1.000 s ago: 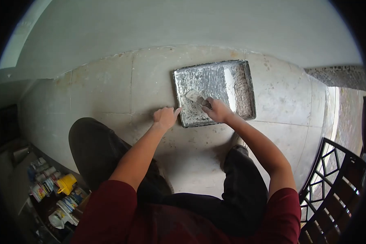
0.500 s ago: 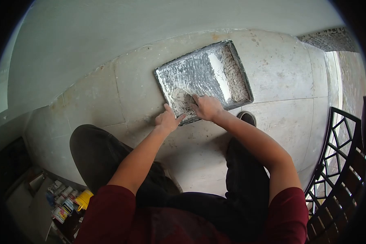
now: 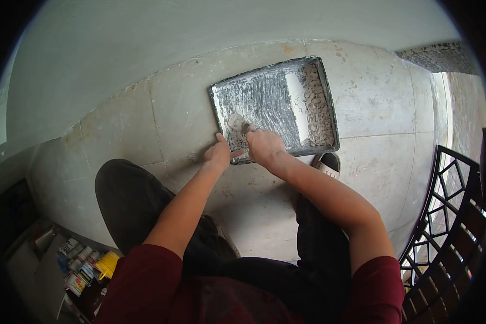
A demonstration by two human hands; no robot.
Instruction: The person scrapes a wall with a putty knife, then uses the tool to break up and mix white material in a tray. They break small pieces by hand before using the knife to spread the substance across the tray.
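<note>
Head view: the person crouches over a metal tray (image 3: pixel 329 108) that lies flat on the tiled floor (image 3: pixel 119 129). The right hand (image 3: pixel 264 147) is closed around a scraper (image 3: pixel 235 122), whose blade rests on the tray's smeared bottom just ahead of the knuckles, towards the wall (image 3: pixel 200 32). The left hand (image 3: pixel 218 155) sits just beside that grip, its fingers pressed on the tray's near corner; whether they curl over the rim or only push down cannot be told. Beyond the grip, on the tray's far side, lies a band of dried, cracked plaster (image 3: pixel 318 102).

What could go wrong, as a judgement: the tray rests loose on smooth tile, so a hard push of the blade could make it slide or turn if the left hand's pressure eases. The blade could also catch on the crust and skip, bringing the knuckles onto the rim. A sandal (image 3: pixel 325 162) stands close behind the grip.
</note>
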